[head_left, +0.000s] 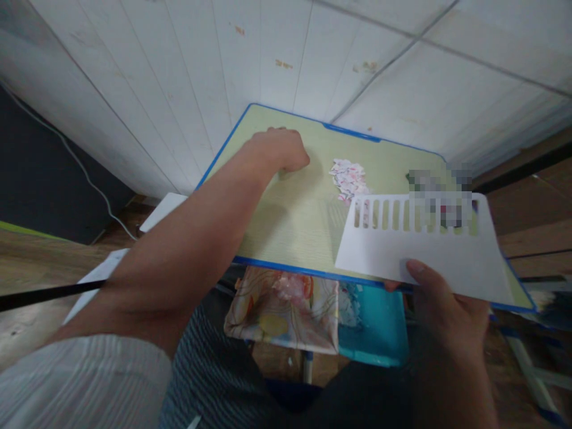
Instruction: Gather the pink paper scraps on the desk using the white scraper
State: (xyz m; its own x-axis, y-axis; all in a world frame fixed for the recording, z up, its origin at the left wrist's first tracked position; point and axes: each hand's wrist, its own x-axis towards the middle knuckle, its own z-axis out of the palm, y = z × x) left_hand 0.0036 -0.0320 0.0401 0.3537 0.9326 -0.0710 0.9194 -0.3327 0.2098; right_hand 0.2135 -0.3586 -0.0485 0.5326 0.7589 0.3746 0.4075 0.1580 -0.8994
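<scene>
Right hand [449, 307], fingers clamped on white slotted sheet [393, 253] over blue-edged counter [290, 235]; left hand [283, 149] near paper scraps [348, 177], fingers turned away, cannot tell grip.

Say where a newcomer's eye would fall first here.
Probably on the white slotted sheet in the right hand, over the near right of the table. Next comes the heap of pink-marked scraps, beyond the sheet's left end. The curled left hand is farther left, over the table.
</scene>
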